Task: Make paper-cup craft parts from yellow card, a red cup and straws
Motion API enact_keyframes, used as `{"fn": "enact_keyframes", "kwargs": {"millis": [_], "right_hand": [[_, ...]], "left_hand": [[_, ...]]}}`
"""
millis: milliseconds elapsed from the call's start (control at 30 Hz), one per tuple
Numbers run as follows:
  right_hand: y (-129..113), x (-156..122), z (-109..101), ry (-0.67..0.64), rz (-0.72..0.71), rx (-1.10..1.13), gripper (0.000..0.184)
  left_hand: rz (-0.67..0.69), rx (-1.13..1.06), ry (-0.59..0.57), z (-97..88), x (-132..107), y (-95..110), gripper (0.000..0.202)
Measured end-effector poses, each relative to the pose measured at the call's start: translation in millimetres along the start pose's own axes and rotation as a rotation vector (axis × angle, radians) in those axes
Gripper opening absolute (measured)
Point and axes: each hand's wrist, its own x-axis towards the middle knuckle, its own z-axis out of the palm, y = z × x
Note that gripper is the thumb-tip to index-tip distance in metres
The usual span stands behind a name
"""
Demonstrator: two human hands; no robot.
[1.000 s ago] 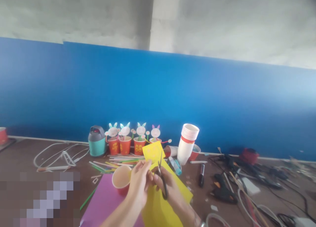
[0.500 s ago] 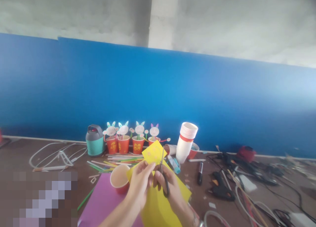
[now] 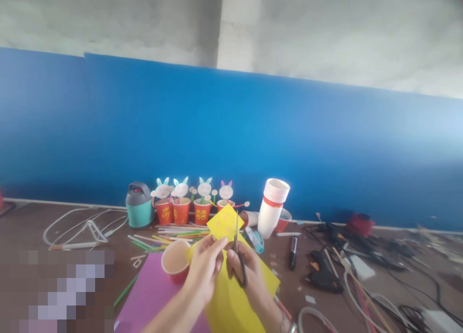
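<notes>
A matte blue panel (image 3: 253,130) is seen below rough grey concrete, with a cluttered brown tabletop (image 3: 32,222) in front of it. Over the table, a small square-cornered piece of yellow paper (image 3: 224,221) is pinched at its lower edge between the thumb and fingers of the left hand (image 3: 204,270). Black-handled scissors (image 3: 238,260) are gripped in the closed right hand (image 3: 251,275), the thin metal blades held upright and nearly together against the piece's right edge. A larger yellow sheet (image 3: 231,304) and a smooth purple sheet (image 3: 155,294) are laid flat beneath the hands, and an open red paper cup (image 3: 175,261) is set just left of the left hand. Against the panel, four red cups topped with paper bunnies (image 3: 193,205), a rounded teal container (image 3: 139,211) and a tilted stack of white cups (image 3: 273,207) are lined up, with thin coloured straws (image 3: 173,234) scattered before them. A black marker (image 3: 292,252) and a glue gun (image 3: 323,275) are seen to the right.
</notes>
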Motion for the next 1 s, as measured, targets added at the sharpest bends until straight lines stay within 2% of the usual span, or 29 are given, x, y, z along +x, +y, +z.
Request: {"fn": "enact_keyframes", "kwargs": {"millis": [267, 633, 800, 1000], "right_hand": [[-0.2, 0.4, -1.6, -0.015, -0.008, -0.022, 0.041], [-1.2, -0.2, -1.3, -0.012, -0.009, -0.020, 0.041], [0.8, 0.0, -2.8, -0.003, 0.005, -0.019, 0.039], [-0.6, -1.4, -1.9, 0.002, -0.010, -0.019, 0.039]], "left_hand": [[-0.004, 0.025, -0.021, 2.6, -2.6, 5.6, 0.030], [0.000, 0.026, -0.031, 1.8, -1.0, 4.1, 0.026], [0.008, 0.051, 0.010, 0.5, -0.7, 5.3, 0.027], [0.002, 0.047, -0.019, 0.8, -1.3, 3.8, 0.026]]}}
